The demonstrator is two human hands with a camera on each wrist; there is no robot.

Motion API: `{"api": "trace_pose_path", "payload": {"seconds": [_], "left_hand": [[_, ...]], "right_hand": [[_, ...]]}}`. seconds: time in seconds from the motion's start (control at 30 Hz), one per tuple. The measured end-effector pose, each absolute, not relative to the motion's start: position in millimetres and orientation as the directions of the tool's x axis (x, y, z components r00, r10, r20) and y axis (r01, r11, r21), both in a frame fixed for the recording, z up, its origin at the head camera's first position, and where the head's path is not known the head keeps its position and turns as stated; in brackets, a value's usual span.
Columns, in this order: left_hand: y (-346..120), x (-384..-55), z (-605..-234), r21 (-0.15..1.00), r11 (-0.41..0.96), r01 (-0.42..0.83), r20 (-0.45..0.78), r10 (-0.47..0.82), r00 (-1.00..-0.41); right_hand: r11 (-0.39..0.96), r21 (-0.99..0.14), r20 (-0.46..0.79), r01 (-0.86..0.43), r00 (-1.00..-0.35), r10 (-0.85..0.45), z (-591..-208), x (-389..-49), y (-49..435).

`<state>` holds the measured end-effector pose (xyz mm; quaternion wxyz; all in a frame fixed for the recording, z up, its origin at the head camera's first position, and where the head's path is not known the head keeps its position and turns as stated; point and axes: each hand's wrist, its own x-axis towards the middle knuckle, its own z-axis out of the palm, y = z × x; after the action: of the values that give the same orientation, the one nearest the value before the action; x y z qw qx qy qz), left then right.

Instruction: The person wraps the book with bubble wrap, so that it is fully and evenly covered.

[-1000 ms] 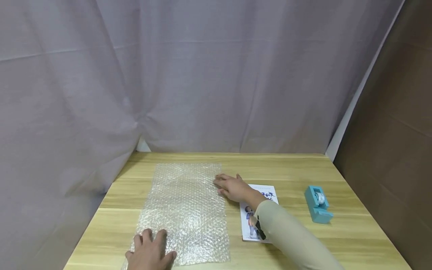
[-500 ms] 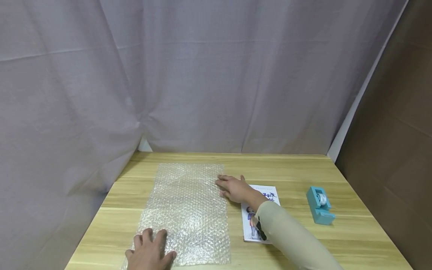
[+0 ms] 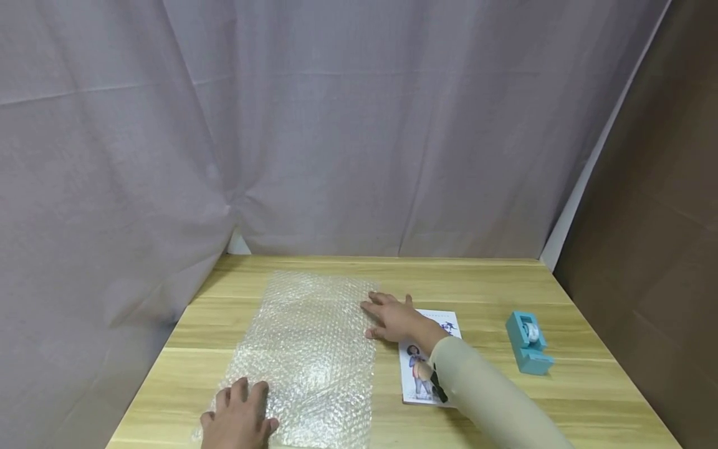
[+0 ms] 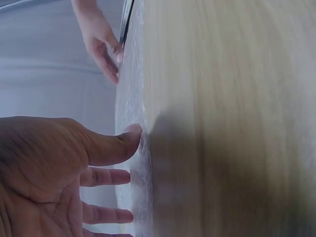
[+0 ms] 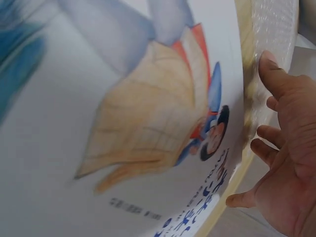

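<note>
A sheet of bubble wrap (image 3: 314, 349) lies flat on the wooden table, slightly turned. On its near left corner rests my left hand (image 3: 238, 415), fingers spread and a little bent. The left wrist view shows that thumb (image 4: 116, 146) and the fingertips touching the sheet's edge. My right hand (image 3: 395, 319) lies at the sheet's far right edge, its fingertips on the wrap and its fingers apart. Under the right wrist is a white book (image 3: 414, 383) with an illustrated cover, partly hidden by the sleeve. In the right wrist view the book cover (image 5: 148, 108) fills the left side.
A blue tape dispenser (image 3: 528, 346) with a roll of clear tape stands on the right part of the table (image 3: 583, 380). Grey cloth (image 3: 336, 137) hangs behind the table and on the left. A brown panel (image 3: 656, 206) borders the right side.
The bubble wrap has turned slightly, its far end shifting right and its near end left. The left hand has moved a little left. The right hand has moved slightly right, its fingers spread wider.
</note>
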<state>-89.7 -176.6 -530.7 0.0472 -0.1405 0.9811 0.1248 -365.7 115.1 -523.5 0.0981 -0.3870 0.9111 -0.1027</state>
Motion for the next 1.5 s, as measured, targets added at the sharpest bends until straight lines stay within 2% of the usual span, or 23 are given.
{"api": "trace_pose_path", "payload": {"seconds": [0.73, 1.0, 1.23, 1.5], "left_hand": [[-194, -92, -525, 0.287, 0.916, -0.280, -0.118, -0.257, -0.959], [-201, -89, -525, 0.293, 0.919, -0.263, -0.075, -0.253, -0.965], [-211, -92, -524, 0.316, 0.907, -0.277, -0.109, -0.256, -0.961], [-223, -91, -528, 0.311, 0.907, -0.285, -0.088, -0.271, -0.959]], "right_hand": [[0.664, -0.217, -0.043, -0.715, -0.673, -0.739, -531, -358, 134], [0.656, -0.219, -0.016, -0.723, -0.669, -0.743, -535, -350, 138], [0.686, -0.188, -0.048, -0.703, -0.691, -0.721, -539, -347, 139], [0.675, -0.185, -0.036, -0.714, -0.681, -0.731, -538, -339, 139]]}}
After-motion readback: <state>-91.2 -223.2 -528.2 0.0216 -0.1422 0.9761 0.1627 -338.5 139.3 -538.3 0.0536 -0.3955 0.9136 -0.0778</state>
